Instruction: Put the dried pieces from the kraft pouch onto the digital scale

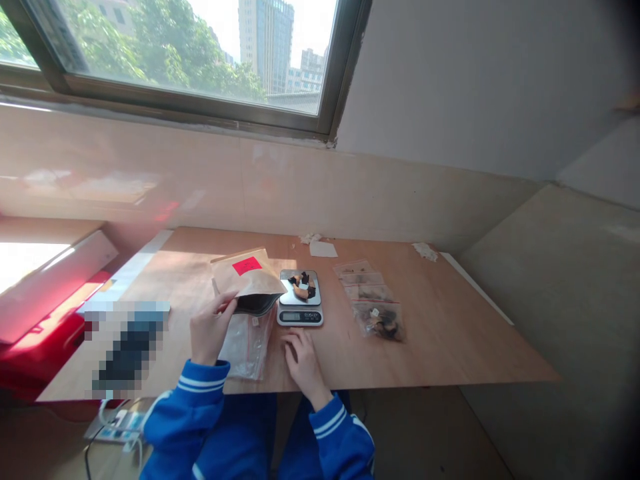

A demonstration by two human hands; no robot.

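Observation:
My left hand [209, 333] pinches the near edge of a brown paper pouch [261, 281] that bears a red label [247, 266]. The pouch's mouth gapes toward me and looks dark inside. Beside it stands a small digital kitchen scale [299, 320], with curled black and tan dried pieces [303, 288] on its metal plate. Just in front of the scale, my right hand [304, 367] rests on the table, its fingers loosely extended and holding nothing. Under the pouch and my left hand lie clear zip bags [243, 353], partly covered.
Right of the scale, several zip bags [383, 321] overlap in a row, the nearest holding dark pieces. A white paper [323, 249] and crumpled tissue [425, 251] lie at the table's back. A blurred-out dark object [127, 350] is at left. A power strip [120, 425] sits below the table edge.

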